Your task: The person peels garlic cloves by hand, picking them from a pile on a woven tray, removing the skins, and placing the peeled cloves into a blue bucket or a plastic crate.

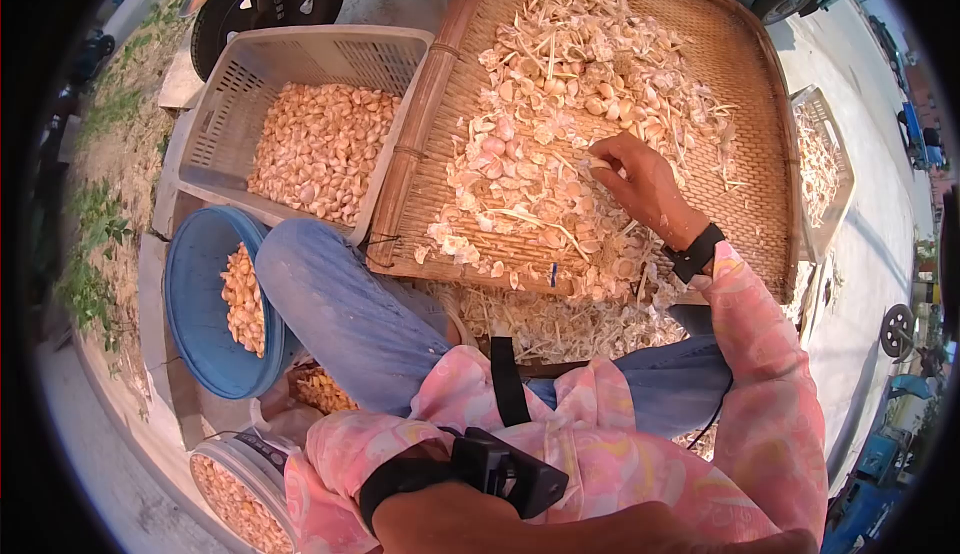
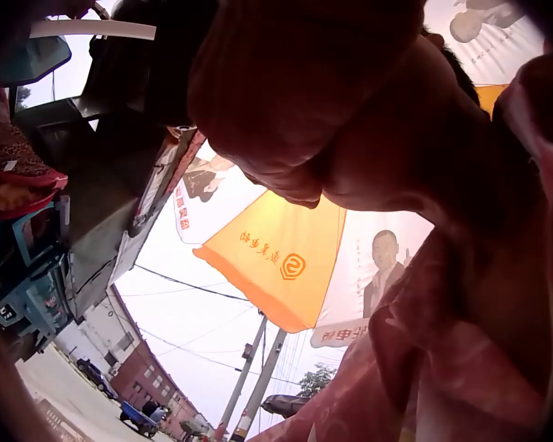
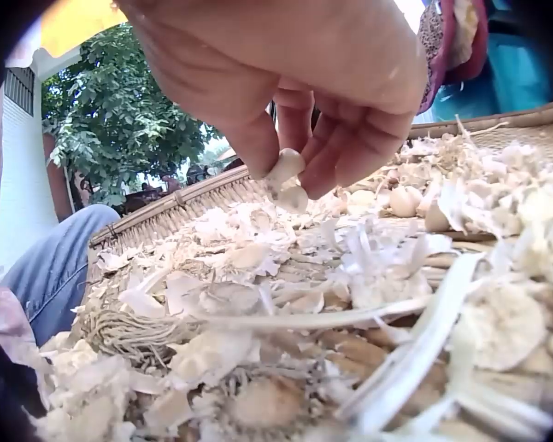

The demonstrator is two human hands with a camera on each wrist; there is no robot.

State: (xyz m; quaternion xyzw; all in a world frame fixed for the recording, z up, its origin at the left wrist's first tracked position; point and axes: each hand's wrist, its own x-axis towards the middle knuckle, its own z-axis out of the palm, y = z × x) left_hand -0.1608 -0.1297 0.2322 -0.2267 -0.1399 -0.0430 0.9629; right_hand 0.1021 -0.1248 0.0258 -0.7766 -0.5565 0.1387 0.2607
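Observation:
Over the shallow woven bamboo tray (image 1: 425, 154), my right hand (image 1: 645, 184) has its thumb and fingers curled together. In the right wrist view its fingertips pinch a small pale garlic clove (image 3: 288, 168), just above the heap of garlic skins (image 3: 212, 304). Loose cloves (image 1: 495, 149) lie among the skins to the left of that hand. My left hand (image 1: 470, 522) is raised close under the head camera, with a black strap at its wrist. In the left wrist view it is dark, and its fingers are hidden.
Left of the tray stands a plastic crate (image 1: 215, 159) of cloves, with a blue bucket (image 1: 185, 304) and a white bucket (image 1: 215, 449) nearer me, both holding cloves. Another crate (image 1: 840, 134) holds skins at the right. My knee (image 1: 340, 294) is beside the tray.

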